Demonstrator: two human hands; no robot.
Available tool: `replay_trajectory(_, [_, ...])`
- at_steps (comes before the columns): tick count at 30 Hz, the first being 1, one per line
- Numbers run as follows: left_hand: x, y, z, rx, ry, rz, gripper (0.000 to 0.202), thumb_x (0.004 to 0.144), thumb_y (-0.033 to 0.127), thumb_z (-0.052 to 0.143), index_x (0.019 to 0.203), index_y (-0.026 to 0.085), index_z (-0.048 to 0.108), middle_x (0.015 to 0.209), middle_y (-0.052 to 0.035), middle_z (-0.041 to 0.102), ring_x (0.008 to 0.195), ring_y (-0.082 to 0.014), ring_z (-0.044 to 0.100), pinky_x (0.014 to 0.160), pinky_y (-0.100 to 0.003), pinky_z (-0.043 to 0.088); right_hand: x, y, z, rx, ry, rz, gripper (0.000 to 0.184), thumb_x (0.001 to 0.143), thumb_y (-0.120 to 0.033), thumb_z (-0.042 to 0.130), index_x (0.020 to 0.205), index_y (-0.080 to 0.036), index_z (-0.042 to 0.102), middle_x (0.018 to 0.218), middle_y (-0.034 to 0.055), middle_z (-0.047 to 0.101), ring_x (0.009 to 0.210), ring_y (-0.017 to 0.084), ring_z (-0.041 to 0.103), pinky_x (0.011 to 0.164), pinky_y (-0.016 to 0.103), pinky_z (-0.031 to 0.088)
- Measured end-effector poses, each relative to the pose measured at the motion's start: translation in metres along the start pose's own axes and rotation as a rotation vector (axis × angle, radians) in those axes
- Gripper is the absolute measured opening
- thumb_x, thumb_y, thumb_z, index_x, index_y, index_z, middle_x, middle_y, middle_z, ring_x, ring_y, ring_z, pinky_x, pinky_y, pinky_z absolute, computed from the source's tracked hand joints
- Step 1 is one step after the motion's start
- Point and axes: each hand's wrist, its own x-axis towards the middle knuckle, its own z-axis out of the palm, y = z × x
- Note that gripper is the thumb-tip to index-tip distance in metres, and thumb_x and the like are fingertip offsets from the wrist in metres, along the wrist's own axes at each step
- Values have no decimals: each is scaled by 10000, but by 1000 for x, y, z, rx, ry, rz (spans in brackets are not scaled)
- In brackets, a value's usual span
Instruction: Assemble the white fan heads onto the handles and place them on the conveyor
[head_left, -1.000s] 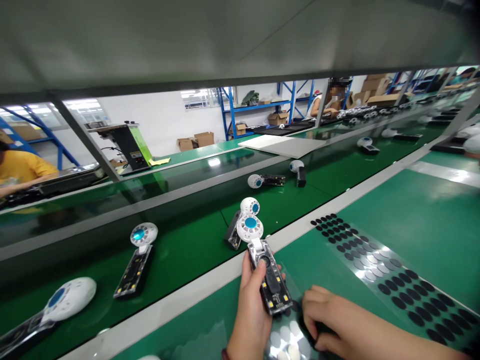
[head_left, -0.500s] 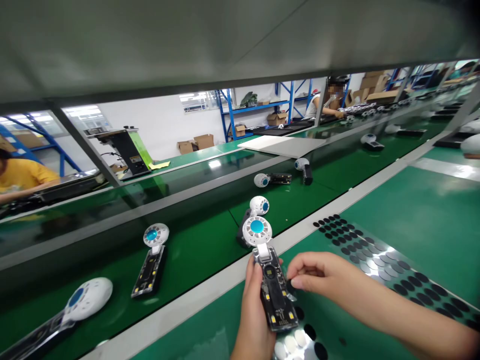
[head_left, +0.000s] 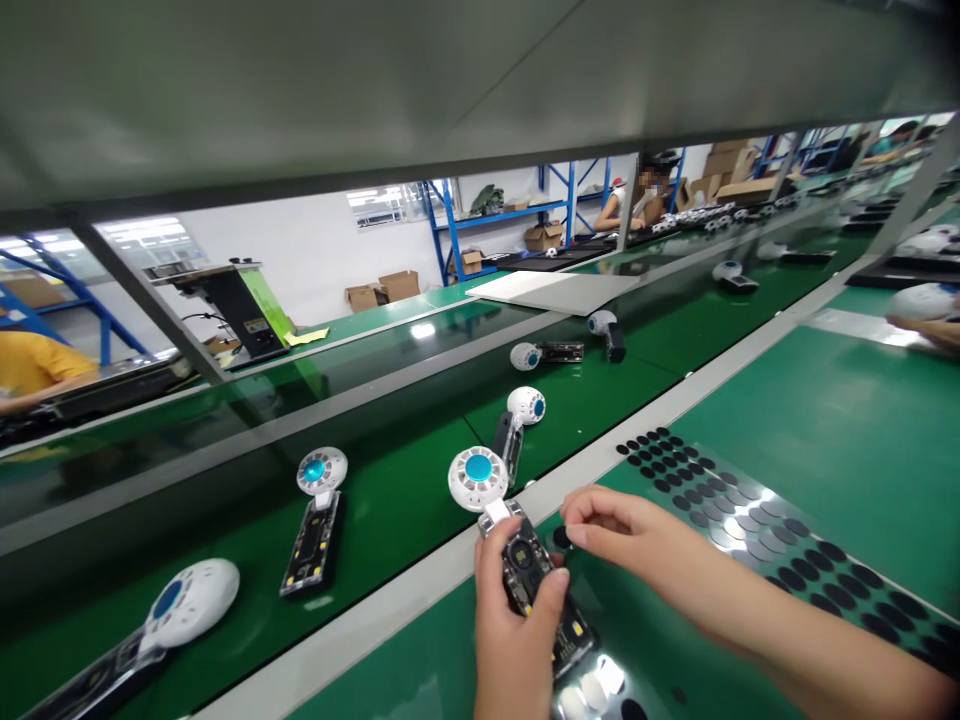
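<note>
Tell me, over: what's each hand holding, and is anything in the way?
Left hand gripping white-headed device. Right hand pinching black disc just beside it. Left thumb partly covering the device's front.

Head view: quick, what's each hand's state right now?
Left hand: closed, holding the white-headed device by its dark body.
Right hand: thumb and fingers pinched on a black disc.

At six o'clock, the gadget's (head_left: 523, 568) white head (head_left: 478, 480) is marked with a bright blue disc ringed by grey segments, and its black body is dotted with yellow. Rows of black dots (head_left: 831, 552), silvered midway by glare, are seen at four o'clock. The belt (head_left: 397, 500) at seven is coloured deep green.
</note>
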Motion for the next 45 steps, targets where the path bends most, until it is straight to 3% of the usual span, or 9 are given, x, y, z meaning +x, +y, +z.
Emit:
replay_trajectory(4, [1, 2, -4, 177, 29, 129, 140, 696, 337, 617, 763, 221, 658, 938, -56, 548, 875, -242, 560, 795, -340, 413, 0, 0, -1, -160, 10, -24, 161, 791, -353, 468, 708, -215, 478, 827, -4, 509, 826, 166, 503, 754, 262, 397])
replay_trajectory(12, [8, 8, -13, -139, 205, -221, 349, 765, 494, 504, 1017, 255, 538, 806, -37, 613, 728, -213, 576, 629, -310, 441, 9, 21, -9, -524, -72, -6, 128, 744, -196, 496, 621, -202, 533, 860, 11, 554, 799, 169, 550, 738, 281, 428])
replay_trajectory(16, [10, 6, -12, -144, 203, -176, 340, 741, 496, 539, 941, 225, 581, 772, -41, 616, 737, -224, 595, 645, -314, 454, 10, 31, -4, -726, -43, -12, 112, 703, -129, 533, 607, -185, 550, 861, 55, 558, 880, 251, 515, 738, 366, 413])
replay_trajectory(19, [8, 5, -12, -83, 157, -135, 327, 733, 498, 554, 899, 223, 614, 877, -60, 609, 821, -237, 599, 707, -310, 455, 6, 29, -1, -847, -6, -44, 112, 699, -100, 544, 776, -172, 585, 946, 92, 543, 925, 287, 487, 731, 406, 403])
replay_trajectory(24, [9, 2, -14, -55, 161, -125, 350, 753, 517, 515, 912, 219, 609, 915, -65, 592, 837, -237, 590, 754, -323, 447, -4, 22, 8, -971, -232, -166, 245, 649, -38, 588, 803, -222, 640, 910, 23, 603, 885, 226, 529, 707, 311, 415])
replay_trajectory(29, [10, -3, -14, -38, 162, -84, 335, 743, 504, 533, 881, 213, 625, 935, -72, 591, 879, -249, 575, 792, -336, 436, -5, 26, 22, -1093, -324, -234, 228, 632, 19, 567, 753, -154, 652, 861, 76, 632, 841, 267, 532, 651, 337, 397])
replay_trajectory(35, [10, -7, -6, 3, 212, -20, 317, 762, 468, 519, 933, 229, 636, 1091, -83, 570, 1052, -283, 522, 878, -342, 401, -7, 24, 11, -1012, -335, -271, 181, 641, 1, 575, 676, -174, 609, 767, 30, 631, 776, 197, 544, 624, 264, 388])
replay_trajectory(41, [9, 1, 1, -355, 111, -54, 700, 771, 364, 523, 1358, 373, 143, 1178, -64, 528, 827, -214, 639, 769, -352, 470, 0, -13, -2, -421, -135, -186, 141, 801, -151, 485, 725, -223, 579, 797, -28, 599, 752, 126, 550, 673, 212, 406])
replay_trajectory(45, [6, 4, 2, -412, 27, -20, 711, 764, 343, 519, 1367, 330, 142, 1158, -75, 551, 909, -232, 630, 807, -337, 469, 14, -24, 10, -301, -89, -157, 168, 803, -155, 457, 754, -219, 605, 823, -16, 611, 757, 139, 567, 663, 223, 420])
